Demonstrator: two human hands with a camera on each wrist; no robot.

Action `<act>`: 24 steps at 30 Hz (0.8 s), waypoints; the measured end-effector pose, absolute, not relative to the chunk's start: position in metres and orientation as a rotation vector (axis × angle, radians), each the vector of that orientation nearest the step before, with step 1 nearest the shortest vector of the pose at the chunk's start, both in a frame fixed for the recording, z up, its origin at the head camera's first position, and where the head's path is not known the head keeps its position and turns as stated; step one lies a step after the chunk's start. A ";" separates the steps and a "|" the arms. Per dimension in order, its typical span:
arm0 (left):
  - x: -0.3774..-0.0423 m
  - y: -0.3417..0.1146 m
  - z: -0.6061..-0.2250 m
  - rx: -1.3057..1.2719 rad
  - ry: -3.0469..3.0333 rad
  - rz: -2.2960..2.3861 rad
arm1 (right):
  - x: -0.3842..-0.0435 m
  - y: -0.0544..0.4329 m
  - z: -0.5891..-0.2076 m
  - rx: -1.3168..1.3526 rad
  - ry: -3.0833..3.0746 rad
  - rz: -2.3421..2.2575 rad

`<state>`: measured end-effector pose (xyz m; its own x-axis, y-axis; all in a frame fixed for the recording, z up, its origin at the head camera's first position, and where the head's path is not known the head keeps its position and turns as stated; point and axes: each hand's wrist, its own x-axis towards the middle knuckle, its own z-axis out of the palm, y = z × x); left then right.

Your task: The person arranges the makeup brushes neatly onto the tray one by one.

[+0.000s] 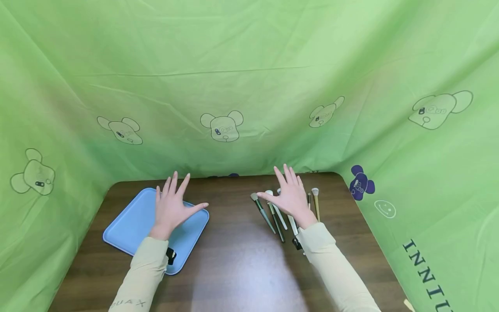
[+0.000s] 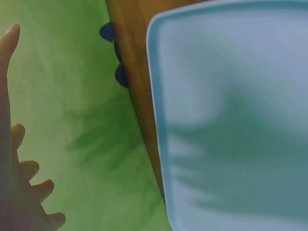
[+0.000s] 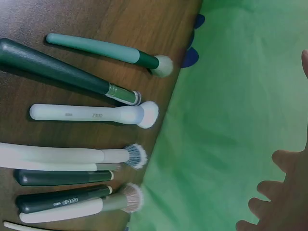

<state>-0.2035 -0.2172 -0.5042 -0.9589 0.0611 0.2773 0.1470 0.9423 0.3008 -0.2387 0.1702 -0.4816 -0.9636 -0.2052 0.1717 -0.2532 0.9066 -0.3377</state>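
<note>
Over the blue tray [image 1: 132, 216] on the left of the table, my left hand [image 1: 173, 209] is spread with straight fingers and holds nothing. The left wrist view shows the tray [image 2: 202, 57] bare, with the hand's shadow on it. My right hand [image 1: 290, 197] is likewise spread, above several makeup brushes. Among these are a green-handled brush [image 3: 96, 46], a thick dark green brush [image 3: 57, 67], a white brush [image 3: 77, 112] and a white brush with grey-blue bristles [image 3: 62, 155]. A wooden-handled brush [image 1: 316, 203] lies furthest right in the head view; the right hand hides some of the others.
The brown wooden table [image 1: 234, 251] has green cloth [image 1: 249, 86] with bear prints rising along its back and sides. A small pale object [image 1: 408, 305] shows at the lower right edge. Dark straps [image 1: 170, 255] sit at the wrists.
</note>
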 end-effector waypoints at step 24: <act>-0.167 -0.304 -0.511 -0.036 -2.812 -0.475 | -0.221 0.186 -0.492 0.273 -2.880 0.813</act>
